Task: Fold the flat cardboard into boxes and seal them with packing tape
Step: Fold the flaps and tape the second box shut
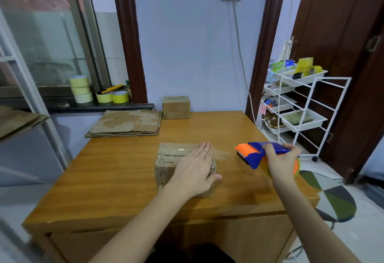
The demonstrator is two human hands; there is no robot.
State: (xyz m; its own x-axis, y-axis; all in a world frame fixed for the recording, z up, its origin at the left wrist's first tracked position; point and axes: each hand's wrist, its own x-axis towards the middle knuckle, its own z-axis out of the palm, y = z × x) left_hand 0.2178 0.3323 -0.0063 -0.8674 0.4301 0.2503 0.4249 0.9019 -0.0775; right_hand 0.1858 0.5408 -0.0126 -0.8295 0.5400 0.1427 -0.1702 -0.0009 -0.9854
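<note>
Left hand: our left hand (195, 169) lies flat, fingers straight, pressing on top of the small cardboard box (182, 167); we judge it is there to hold the flaps shut and keep the box from sliding as tape is pulled.
Right hand: our right hand (283, 161) is wrapped round the handle of the blue and orange tape dispenser (261, 154), held off the box's right side, towards the right edge of the table (116, 171).
Tape: a clear strip (222, 153) stretches from the box top to the dispenser's mouth, taut; we judge the pull is to run it over the edge before cutting.
Box position: mid-table, nearer the front edge than the back.
Box look: worn brown corrugated card, scuffed, glossy tape along its top seam.
Finished box: another closed box (176, 107) sits at the back edge.
Flat stock: unfolded cardboard sheets (126, 123) are stacked at the back left corner, overhanging slightly.
</note>
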